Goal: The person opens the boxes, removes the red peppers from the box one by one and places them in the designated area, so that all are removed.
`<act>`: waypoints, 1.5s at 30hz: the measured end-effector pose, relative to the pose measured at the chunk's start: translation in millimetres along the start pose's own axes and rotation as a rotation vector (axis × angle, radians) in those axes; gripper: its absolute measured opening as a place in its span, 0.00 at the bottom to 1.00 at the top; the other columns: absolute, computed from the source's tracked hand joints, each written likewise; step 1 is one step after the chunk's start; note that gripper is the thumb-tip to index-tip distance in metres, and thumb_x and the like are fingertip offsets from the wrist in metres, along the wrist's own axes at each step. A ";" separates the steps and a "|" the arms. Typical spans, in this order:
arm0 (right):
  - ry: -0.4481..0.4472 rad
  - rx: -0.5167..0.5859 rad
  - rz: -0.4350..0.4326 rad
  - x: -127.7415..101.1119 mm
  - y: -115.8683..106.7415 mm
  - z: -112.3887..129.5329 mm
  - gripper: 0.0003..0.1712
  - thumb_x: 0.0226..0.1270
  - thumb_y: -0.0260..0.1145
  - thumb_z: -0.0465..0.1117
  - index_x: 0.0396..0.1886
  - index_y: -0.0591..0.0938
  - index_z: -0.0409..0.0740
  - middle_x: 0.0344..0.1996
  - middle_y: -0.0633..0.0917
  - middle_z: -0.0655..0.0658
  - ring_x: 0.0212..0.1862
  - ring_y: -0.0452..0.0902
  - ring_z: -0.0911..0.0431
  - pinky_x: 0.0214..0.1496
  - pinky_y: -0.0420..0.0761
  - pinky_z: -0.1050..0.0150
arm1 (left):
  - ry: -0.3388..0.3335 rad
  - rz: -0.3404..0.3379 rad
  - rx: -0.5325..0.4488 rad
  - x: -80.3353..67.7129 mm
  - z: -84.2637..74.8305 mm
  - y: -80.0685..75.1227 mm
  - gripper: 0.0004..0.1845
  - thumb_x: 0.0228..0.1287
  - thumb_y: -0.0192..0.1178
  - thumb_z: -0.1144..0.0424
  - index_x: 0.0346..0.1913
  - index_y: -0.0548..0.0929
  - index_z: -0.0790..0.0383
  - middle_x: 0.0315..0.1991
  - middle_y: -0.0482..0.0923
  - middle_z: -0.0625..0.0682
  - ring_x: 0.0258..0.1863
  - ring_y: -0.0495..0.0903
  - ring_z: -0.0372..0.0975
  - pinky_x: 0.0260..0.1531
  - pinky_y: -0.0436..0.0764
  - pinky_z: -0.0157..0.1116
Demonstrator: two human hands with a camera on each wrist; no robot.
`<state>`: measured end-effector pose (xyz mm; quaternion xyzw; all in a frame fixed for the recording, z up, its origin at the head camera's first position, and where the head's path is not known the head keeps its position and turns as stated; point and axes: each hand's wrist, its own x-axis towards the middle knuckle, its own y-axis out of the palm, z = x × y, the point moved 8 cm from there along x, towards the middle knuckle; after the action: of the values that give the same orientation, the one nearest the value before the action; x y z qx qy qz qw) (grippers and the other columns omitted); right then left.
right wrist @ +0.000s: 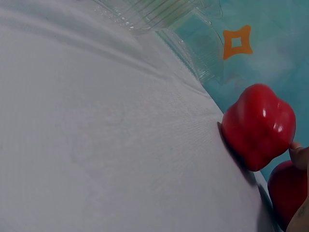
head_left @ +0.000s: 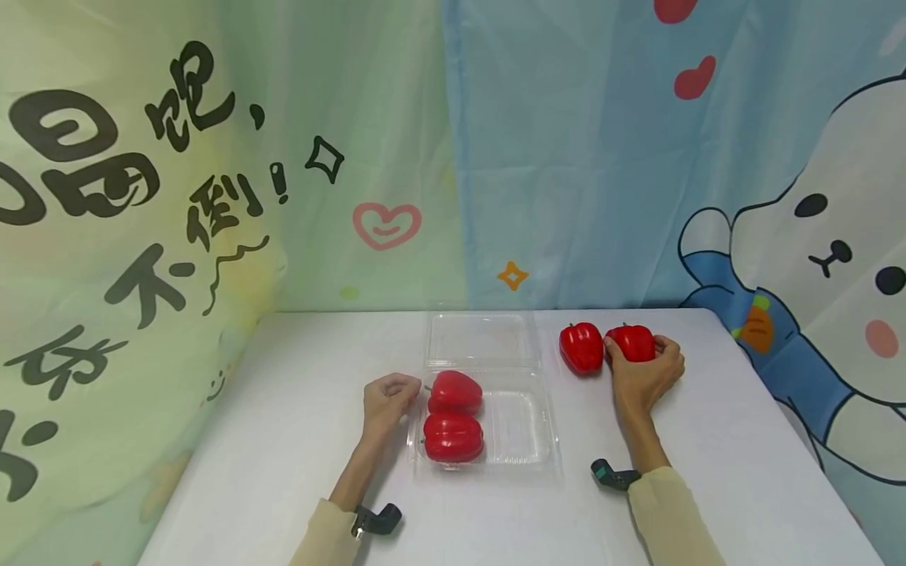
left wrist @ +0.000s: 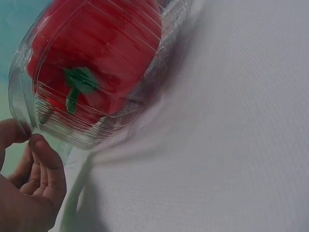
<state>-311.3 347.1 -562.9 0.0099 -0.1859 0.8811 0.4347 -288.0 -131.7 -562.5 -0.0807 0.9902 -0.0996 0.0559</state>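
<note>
Two red bell peppers lie one before the other in the left half of a clear plastic clamshell box (head_left: 520, 424), the farther pepper (head_left: 456, 392) and the nearer pepper (head_left: 454, 438). My left hand (head_left: 388, 399) pinches the box's left rim between thumb and finger; in the left wrist view a green stem (left wrist: 79, 84) shows through the wall. Right of the box, my right hand (head_left: 646, 377) grips a red bell pepper (head_left: 632, 343) at the table's back, thumb on its left side and fingers on its right. Beside it stands another red bell pepper (head_left: 582, 349).
The box's lid (head_left: 483, 338) lies folded open toward the back of the white table (head_left: 297, 424). A printed curtain (head_left: 566, 157) hangs right behind the table. Each wrist wears a dark camera, the left camera (head_left: 378, 520) and the right camera (head_left: 614, 476).
</note>
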 end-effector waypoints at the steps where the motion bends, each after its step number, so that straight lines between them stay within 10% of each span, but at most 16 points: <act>1: 0.004 0.000 0.000 0.2 0.1 0.2 0.47 0.67 0.81 0.50 0.79 0.66 0.45 0.78 0.71 0.40 0.82 0.60 0.48 0.79 0.74 0.37 | -0.001 -0.001 0.001 0.0 -0.3 -0.2 0.12 0.73 0.70 0.58 0.43 0.90 0.67 0.38 0.93 0.60 0.34 0.87 0.37 0.34 0.84 0.29; 45: 0.046 0.000 -0.002 -10.9 -11.6 4.7 0.50 0.67 0.78 0.62 0.79 0.69 0.46 0.76 0.73 0.40 0.77 0.67 0.47 0.78 0.75 0.41 | 0.013 0.003 -0.026 0.4 -0.4 -0.6 0.10 0.71 0.70 0.61 0.42 0.90 0.67 0.38 0.93 0.61 0.34 0.88 0.37 0.35 0.85 0.29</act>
<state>-296.3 343.7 -556.8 -0.0103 -0.1758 0.8808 0.4396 -288.4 -132.3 -561.9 -0.0794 0.9918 -0.0873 0.0486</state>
